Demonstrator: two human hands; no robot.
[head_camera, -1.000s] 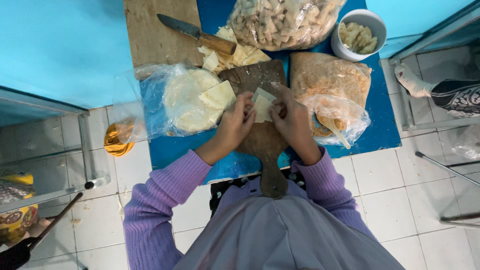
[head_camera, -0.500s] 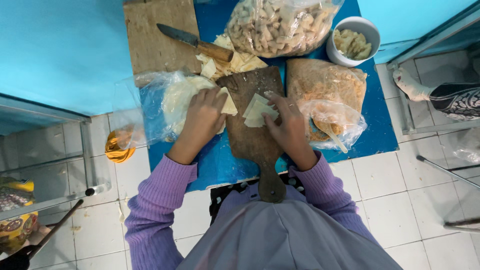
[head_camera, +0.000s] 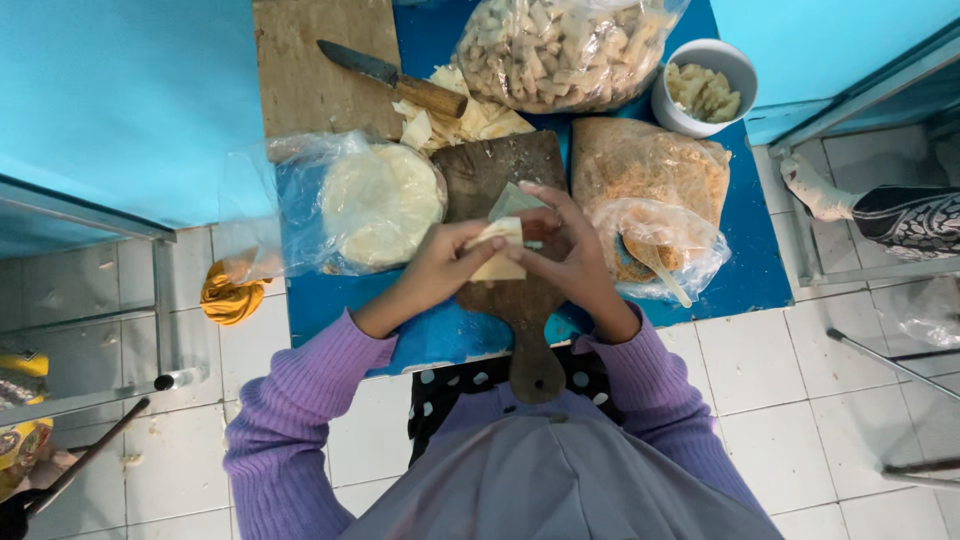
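My left hand (head_camera: 438, 268) and my right hand (head_camera: 565, 255) meet over a dark wooden paddle board (head_camera: 505, 300), both pinching a pale folded dough wrapper (head_camera: 503, 245). To the left, a stack of round pale wrappers (head_camera: 380, 203) lies in an open clear bag. To the right, a clear bag of orange-brown filling (head_camera: 645, 170) lies open with a spoon (head_camera: 655, 268) in it. Cut wrapper pieces (head_camera: 455, 118) are piled behind the board, beside a wooden-handled knife (head_camera: 392, 78).
A light wooden cutting board (head_camera: 310, 75) lies at the back left on the blue table (head_camera: 745, 270). A big bag of pale pieces (head_camera: 560, 45) and a white bowl (head_camera: 708, 85) of similar pieces stand behind. Another person's foot (head_camera: 880, 210) rests on the tiled floor at right.
My left hand has come back from the wrapper stack to the board. Both hands now hold the wrapper together, folded.
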